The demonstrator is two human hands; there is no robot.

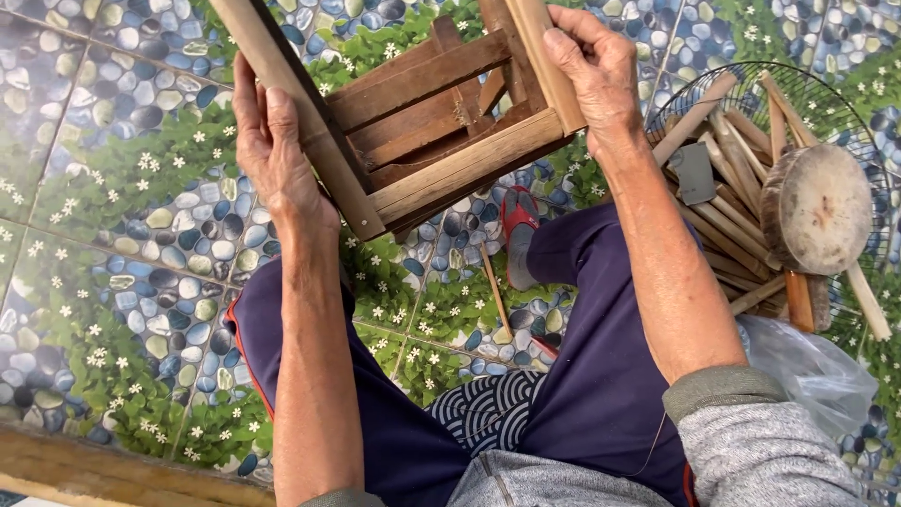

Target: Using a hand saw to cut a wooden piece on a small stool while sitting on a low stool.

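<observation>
I hold a small wooden stool frame point(441, 131) up in front of me, its legs and crossbars pointing away. My left hand point(274, 150) grips the left leg of the frame. Wrapped around the right leg near its corner joint is my right hand point(593, 70). My knees in dark blue trousers sit below the frame, and a foot in a red sandal point(518, 225) rests on the floor under it.
The floor is tiled with a pebble, leaf and white-flower pattern. A thin wooden stick point(495, 289) lies on the tiles. At right, a wire fan guard point(741, 94) holds several wooden sticks, a cleaver point(694, 174) and a round wooden block point(818, 208). A clear plastic bag point(809, 368) lies below.
</observation>
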